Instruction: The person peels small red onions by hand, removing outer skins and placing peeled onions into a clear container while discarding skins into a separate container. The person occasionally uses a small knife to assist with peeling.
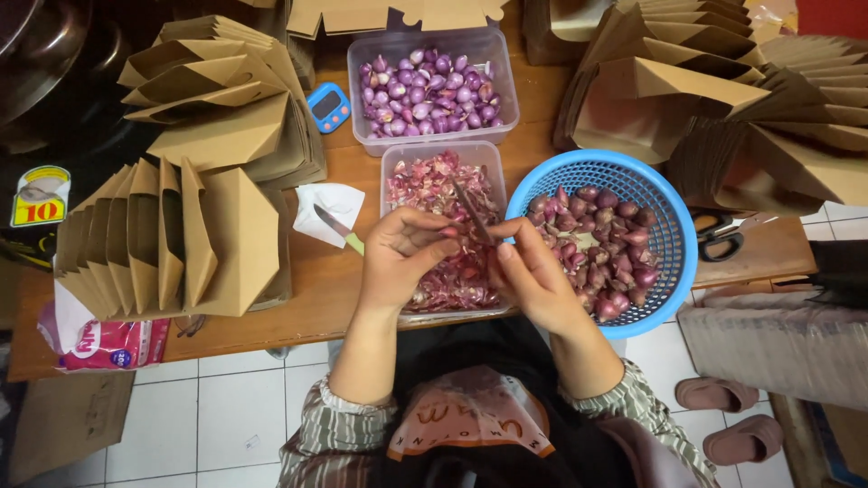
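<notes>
A small shallot (449, 232) is sitting pinched in the fingers of the left hand (404, 258), just above the clear tub of purple peelings (432, 185). The right hand (533, 280) is gripping a small knife (473, 214), its fingers pressed together around the handle and its blade touching the shallot. At three o'clock a blue basket (674, 237) is holding unpeeled shallots; at twelve o'clock a clear tub (436, 47) is holding peeled ones. Folded brown paper bags (199, 237) are standing on the bench (316, 285) at nine o'clock.
</notes>
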